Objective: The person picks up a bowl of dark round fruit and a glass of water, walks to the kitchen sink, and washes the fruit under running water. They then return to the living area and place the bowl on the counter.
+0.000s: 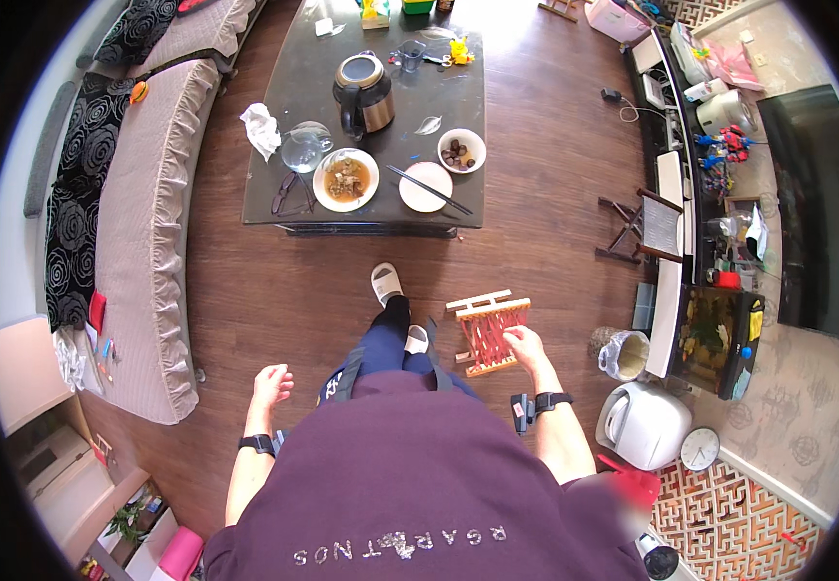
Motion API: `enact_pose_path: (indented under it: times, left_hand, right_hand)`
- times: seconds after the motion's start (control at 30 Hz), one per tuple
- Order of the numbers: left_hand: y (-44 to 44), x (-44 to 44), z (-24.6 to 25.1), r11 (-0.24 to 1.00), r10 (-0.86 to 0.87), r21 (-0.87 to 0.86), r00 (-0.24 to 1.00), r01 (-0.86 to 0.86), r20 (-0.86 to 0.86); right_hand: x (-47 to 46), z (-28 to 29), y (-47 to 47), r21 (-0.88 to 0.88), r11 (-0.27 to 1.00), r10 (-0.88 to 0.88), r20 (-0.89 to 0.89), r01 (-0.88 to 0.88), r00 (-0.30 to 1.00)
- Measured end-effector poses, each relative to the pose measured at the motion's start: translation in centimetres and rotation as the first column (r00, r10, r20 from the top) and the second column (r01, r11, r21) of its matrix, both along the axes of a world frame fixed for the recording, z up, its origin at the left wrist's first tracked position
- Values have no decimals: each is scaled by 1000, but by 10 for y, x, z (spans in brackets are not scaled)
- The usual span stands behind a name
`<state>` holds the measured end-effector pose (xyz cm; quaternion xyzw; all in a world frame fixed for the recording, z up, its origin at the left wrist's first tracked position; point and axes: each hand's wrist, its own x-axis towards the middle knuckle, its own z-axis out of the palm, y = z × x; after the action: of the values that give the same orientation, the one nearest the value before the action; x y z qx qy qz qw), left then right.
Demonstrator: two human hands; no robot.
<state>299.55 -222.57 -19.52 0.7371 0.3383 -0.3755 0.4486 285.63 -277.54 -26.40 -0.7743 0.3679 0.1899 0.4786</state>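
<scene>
My left hand [272,385] hangs at my left side over the wood floor, fingers loosely curled, with nothing seen in it. My right hand [525,344] is over a folding stool with red cord webbing [492,334]; whether it touches the stool cannot be told. Ahead stands a dark coffee table [405,94]. Near its front edge are a bowl of soup [347,180], a white plate [426,187] with chopsticks [430,190] across it, and a bowl of dark round pieces [461,151]. Eyeglasses [293,194], a glass teapot [306,148] and a thermal jug [363,96] stand nearby.
A sofa with a ruffled cover [147,240] runs along the left. On the right are another folding stool [652,225], a lined waste bin [624,354], a white rounded appliance [644,425], a wall clock [699,448] and a long, low cabinet [669,269] with a fish tank [708,340].
</scene>
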Motion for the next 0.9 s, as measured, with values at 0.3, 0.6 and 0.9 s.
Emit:
enact_pose_path:
  times: [0.3,0.6,0.9]
  left_hand:
    - [-38,113,-14,999,-40,-33,996,38,-84]
    - [-144,221,-34,969,-67,-235,997,71,29]
    - [-245,217,-78,912,-76,-409,989,18,-126]
  right_hand:
    - [87,10,-6,19,1000,-16,-131,18,991]
    - [207,16,-8,-63,993,99,-18,-100,995]
    - [330,-28,33,-668,614,599,48,-420,799]
